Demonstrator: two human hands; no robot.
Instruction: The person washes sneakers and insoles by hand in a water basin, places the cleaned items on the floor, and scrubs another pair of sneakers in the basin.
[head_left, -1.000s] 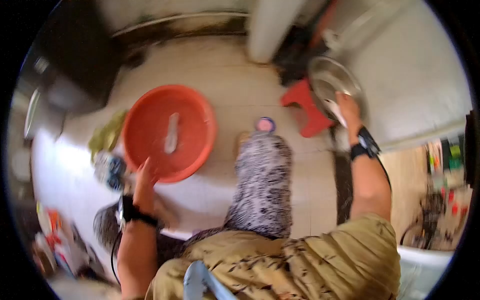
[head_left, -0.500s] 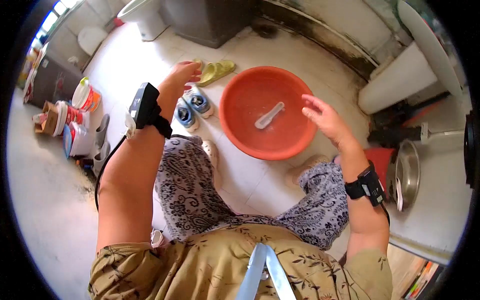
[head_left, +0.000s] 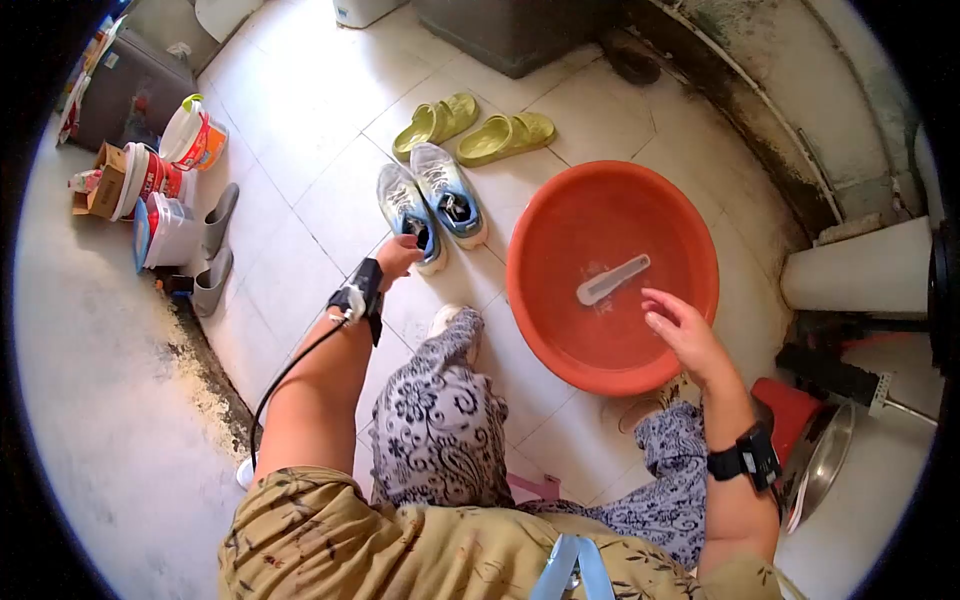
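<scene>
The left hand [head_left: 402, 255] overlaps the heel of one blue-and-white shoe [head_left: 407, 215], so whether they touch cannot be told; the right hand [head_left: 688, 338] covers a stretch of the red basin's [head_left: 612, 278] rim (contact there is unclear too). The steel bowl [head_left: 828, 455] is partly hidden by the right forearm and wristband [head_left: 745, 460]; the red stool [head_left: 785, 408] shows only in part. A pink object [head_left: 545, 487] is mostly hidden by the shirt and trousers; the dark grey container [head_left: 515, 30] is cut off at the top edge, the pale blue straps [head_left: 573, 572] at the bottom; print on the tubs [head_left: 172, 222] is too small to read.
</scene>
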